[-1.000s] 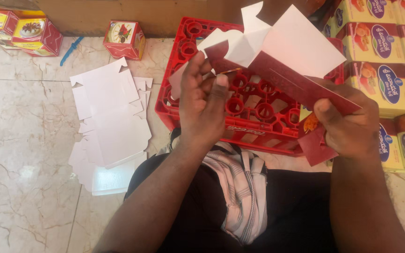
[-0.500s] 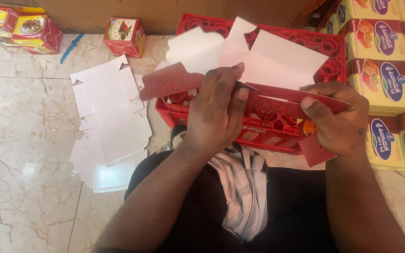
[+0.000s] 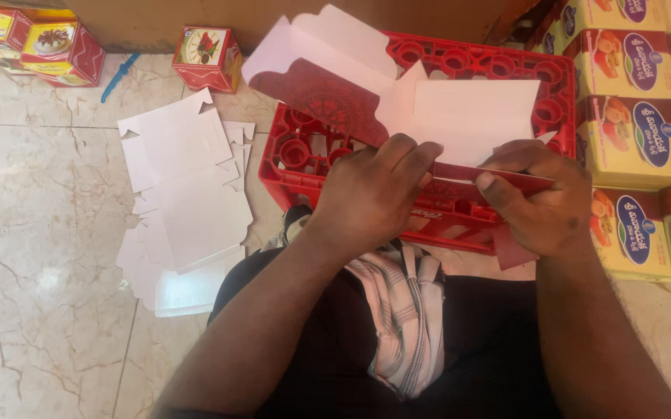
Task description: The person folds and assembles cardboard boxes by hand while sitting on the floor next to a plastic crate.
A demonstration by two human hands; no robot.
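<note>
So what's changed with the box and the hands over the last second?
The flat red and white carton came down from its raised, tilted position and now lies level over the red crate, flaps spread open. The left hand shifted from the carton's left edge to press on its middle fold. The right hand kept pinching the right end. The pile of white blanks on the floor stayed put.

Soft even daylight, faint shadows, sharp
</note>
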